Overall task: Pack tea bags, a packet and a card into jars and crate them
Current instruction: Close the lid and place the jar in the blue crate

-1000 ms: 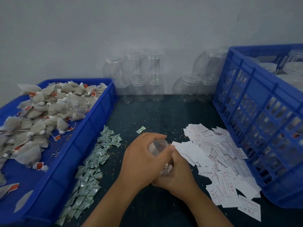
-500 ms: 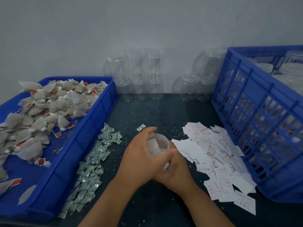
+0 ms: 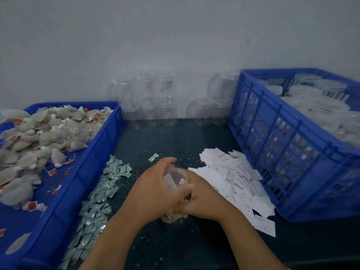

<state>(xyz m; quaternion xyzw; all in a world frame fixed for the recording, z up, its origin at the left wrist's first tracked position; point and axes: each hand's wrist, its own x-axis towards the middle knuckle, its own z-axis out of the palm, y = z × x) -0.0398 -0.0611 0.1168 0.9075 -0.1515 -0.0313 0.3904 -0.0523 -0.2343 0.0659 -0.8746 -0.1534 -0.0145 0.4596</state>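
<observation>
Head | left hand (image 3: 153, 191), right hand (image 3: 204, 199): grip curled round one jar (image 3: 175, 176) | one crate (image 3: 272, 152)

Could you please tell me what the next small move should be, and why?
Probably the right hand should leave the jar and take one card from the pile of cards beside it: the left hand grips the jar, mouth open; its contents are unclear.
</observation>
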